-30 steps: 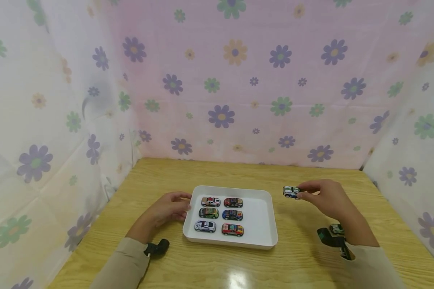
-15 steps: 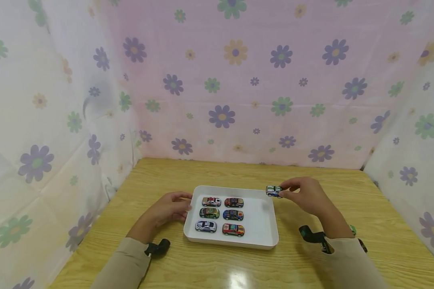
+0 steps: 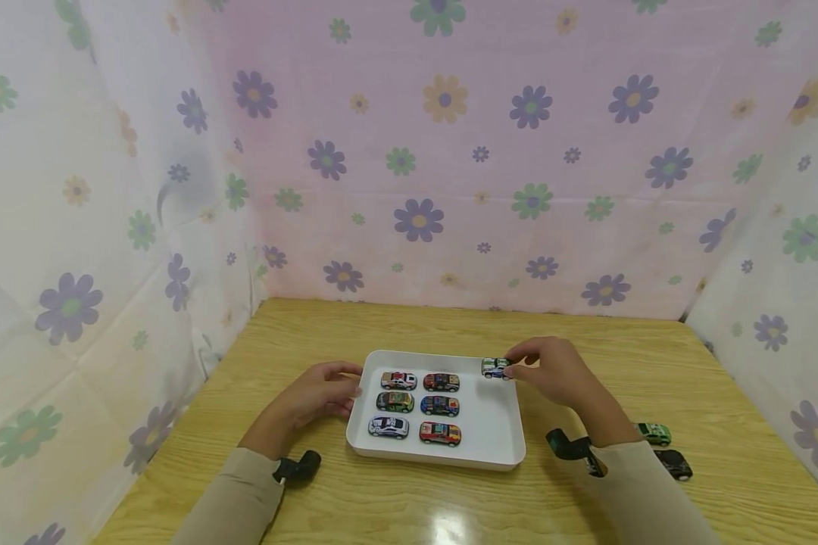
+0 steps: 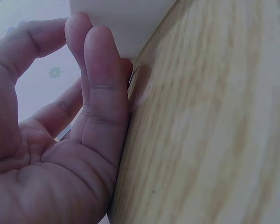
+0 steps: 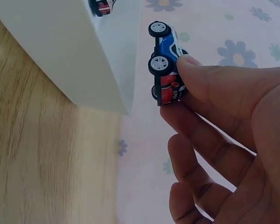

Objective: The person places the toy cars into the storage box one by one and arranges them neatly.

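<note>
My right hand (image 3: 552, 371) pinches a toy car (image 3: 495, 368) between thumb and fingers above the back right corner of a white tray (image 3: 487, 424). In the right wrist view this toy car (image 5: 165, 60) shows blue and red sides and white-spoked wheels, and it is apart from the tray wall (image 5: 84, 60). At the tray's left side, my left hand (image 3: 316, 393) rests on the table, its fingertips (image 4: 100, 46) touching the outer wall. Several toy cars stand in two columns in the tray, among them a white car (image 3: 388, 427) and a red-yellow car (image 3: 440, 434).
Right of the tray, partly behind my right sleeve, a green toy car (image 3: 654, 433) and a black toy car (image 3: 675, 464) stand on the wooden table (image 3: 395, 507). Flowered cloth (image 3: 477, 265) encloses the table at the back and sides.
My right hand has carried the toy car leftward, from beside the tray to over its back right corner. Cars behind the right arm have come into view. My left hand stays at the tray.
</note>
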`<state>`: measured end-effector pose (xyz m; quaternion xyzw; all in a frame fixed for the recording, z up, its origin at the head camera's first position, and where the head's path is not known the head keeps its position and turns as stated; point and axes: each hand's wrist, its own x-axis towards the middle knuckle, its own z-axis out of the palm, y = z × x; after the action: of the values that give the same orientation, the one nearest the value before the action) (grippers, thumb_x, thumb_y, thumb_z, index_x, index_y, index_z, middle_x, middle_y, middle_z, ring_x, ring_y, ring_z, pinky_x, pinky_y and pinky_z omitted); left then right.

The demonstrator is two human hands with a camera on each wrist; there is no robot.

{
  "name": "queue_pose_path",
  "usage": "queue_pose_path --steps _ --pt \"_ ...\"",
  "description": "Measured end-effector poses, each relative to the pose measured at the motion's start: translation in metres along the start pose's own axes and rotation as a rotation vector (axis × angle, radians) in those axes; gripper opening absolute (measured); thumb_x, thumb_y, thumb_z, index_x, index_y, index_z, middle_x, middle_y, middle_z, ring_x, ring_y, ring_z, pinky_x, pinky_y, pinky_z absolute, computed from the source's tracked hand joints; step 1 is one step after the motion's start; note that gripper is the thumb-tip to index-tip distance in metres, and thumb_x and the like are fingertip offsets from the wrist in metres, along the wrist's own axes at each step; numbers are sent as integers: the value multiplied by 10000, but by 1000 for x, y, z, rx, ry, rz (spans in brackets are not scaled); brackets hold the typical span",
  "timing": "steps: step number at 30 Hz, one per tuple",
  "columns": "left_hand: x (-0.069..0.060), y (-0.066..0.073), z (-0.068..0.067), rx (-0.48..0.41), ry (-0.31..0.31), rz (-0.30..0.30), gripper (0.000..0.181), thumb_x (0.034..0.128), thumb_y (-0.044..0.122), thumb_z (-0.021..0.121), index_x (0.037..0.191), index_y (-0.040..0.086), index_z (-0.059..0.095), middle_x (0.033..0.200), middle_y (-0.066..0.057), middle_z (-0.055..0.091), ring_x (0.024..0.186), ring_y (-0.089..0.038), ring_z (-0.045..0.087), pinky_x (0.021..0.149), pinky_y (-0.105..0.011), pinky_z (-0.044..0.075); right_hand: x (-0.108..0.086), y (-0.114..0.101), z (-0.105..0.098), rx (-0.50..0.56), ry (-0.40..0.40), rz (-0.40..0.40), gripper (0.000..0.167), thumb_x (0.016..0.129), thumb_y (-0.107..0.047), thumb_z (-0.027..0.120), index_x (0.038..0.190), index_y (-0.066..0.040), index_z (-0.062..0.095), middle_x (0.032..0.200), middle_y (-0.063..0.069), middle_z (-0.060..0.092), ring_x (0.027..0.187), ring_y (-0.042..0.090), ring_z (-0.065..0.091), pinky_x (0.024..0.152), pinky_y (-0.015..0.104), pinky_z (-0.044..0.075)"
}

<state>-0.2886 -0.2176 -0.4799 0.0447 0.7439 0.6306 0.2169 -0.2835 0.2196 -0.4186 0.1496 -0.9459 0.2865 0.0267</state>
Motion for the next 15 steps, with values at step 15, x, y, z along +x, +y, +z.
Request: queue_pose_path --steps 15 --pt "1 -2 0 -6 10 0 567 924 148 737 1440 24 539 1146 -148 700 785 -189 682 725 -331 625 14 -12 15 -124 -118 4 128 902 -293 810 1012 -229 811 969 -87 742 856 131 617 763 364 546"
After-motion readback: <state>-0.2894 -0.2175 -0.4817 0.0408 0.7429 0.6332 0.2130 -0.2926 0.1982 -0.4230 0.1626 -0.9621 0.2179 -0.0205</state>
